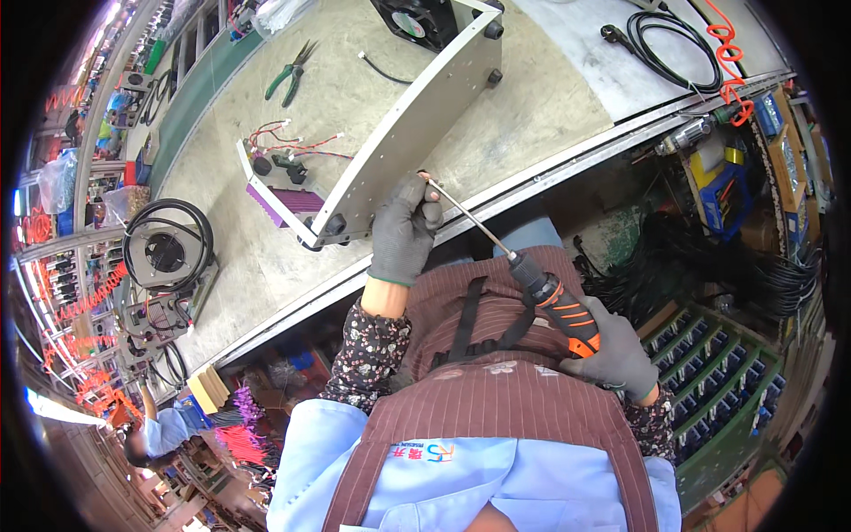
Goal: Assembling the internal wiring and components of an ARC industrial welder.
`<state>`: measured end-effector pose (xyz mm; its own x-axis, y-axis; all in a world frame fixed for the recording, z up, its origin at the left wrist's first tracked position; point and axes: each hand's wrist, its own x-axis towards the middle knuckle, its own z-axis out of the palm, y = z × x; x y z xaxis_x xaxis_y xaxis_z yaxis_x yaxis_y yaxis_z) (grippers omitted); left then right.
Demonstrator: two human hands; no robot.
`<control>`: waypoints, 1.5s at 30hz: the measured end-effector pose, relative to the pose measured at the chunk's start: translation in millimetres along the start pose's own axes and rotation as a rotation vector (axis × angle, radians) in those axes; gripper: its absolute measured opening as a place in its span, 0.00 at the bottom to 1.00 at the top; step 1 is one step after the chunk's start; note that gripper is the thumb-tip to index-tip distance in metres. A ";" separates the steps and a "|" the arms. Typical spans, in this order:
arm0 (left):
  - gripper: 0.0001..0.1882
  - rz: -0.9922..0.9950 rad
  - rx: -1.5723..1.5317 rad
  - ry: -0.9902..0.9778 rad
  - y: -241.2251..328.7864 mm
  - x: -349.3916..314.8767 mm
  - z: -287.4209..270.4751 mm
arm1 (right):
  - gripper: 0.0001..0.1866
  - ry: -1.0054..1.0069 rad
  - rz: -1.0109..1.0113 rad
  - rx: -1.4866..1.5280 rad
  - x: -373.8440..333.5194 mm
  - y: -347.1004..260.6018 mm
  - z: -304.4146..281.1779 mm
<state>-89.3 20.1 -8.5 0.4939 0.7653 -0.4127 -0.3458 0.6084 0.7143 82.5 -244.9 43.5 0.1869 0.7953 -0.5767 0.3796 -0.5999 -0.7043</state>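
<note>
In my gloved right hand point(616, 355) is a black and orange cordless screwdriver point(567, 313), its long bit slanting up and left. My gloved left hand point(403, 226) is closed, fingertips pinched right at the bit's tip; whatever small piece they hold cannot be made out. Just beyond is a pale metal chassis point(417, 120) standing on edge, its flat face with black rubber feet turned toward me. Inside it are a black fan point(415, 22) at the far end and, at the near end, a purple finned part point(284, 202) with red wires.
Green-handled pliers point(292, 75) lie on the workbench point(532, 106) behind the chassis. A coiled black cable point(678, 53) and an orange spiral hose point(727, 53) are at far right. Another fan unit with cable point(168, 248) stands left. A green rack point(718, 381) of blue parts is beside my right arm.
</note>
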 end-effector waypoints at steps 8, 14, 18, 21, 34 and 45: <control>0.10 -0.002 0.064 0.035 5.5 -4.6 3.3 | 0.41 0.036 -0.057 -0.058 -5.1 -2.1 -8.5; 0.07 0.114 0.381 0.026 9.4 -7.7 3.1 | 0.40 0.210 -0.093 -0.231 -13.4 -5.6 -12.2; 0.07 0.144 0.330 -0.039 12.2 -14.7 9.4 | 0.38 0.112 -0.095 -0.163 -11.0 3.5 -16.5; 0.06 0.216 0.385 -0.047 20.4 -20.1 17.5 | 0.37 -0.117 -0.085 0.070 -7.3 12.5 -18.4; 0.17 0.596 0.971 -0.147 139.3 23.4 42.1 | 0.37 0.009 -0.131 0.155 17.0 25.0 7.5; 0.19 -0.450 1.192 -0.407 111.1 125.9 -23.8 | 0.34 -0.024 -0.044 0.061 40.2 14.1 37.8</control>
<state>-84.6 189.0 5.5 0.6531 0.3048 -0.6932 0.7087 0.0763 0.7013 61.1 -224.7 -5.3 0.1489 0.8191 -0.5540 0.3308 -0.5692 -0.7527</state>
